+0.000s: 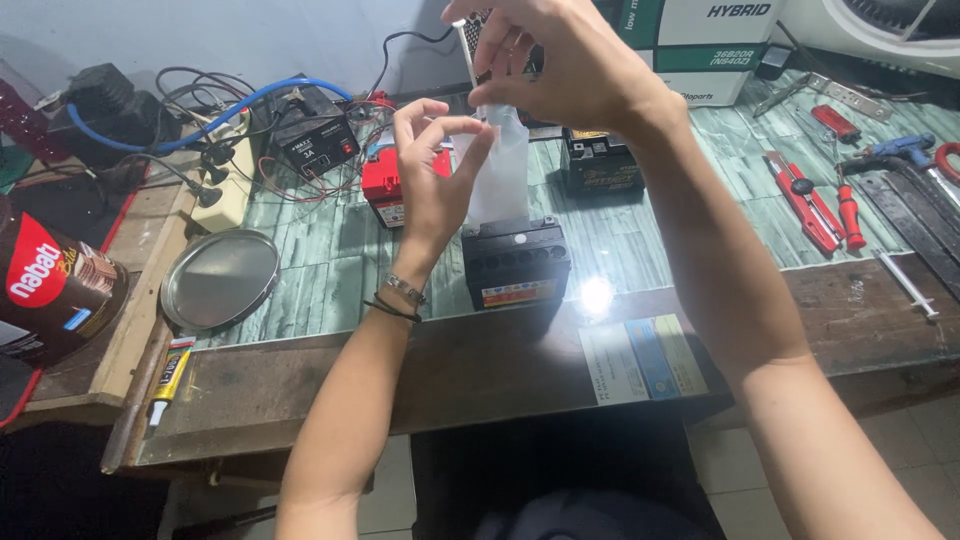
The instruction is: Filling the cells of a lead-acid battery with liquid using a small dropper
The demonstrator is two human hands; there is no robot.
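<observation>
Nearest you, your left hand pinches the translucent plastic container standing upright on the black battery, while your right hand, directly above that battery, grips the container's top.

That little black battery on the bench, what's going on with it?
A person stands a translucent white plastic container upright on top of the small black battery at the bench's front edge. The left hand steadies the container's side with thumb and fingers, while the right hand works at its top. A red battery and a second black battery sit behind, with red-handled tools off to the right.
</observation>
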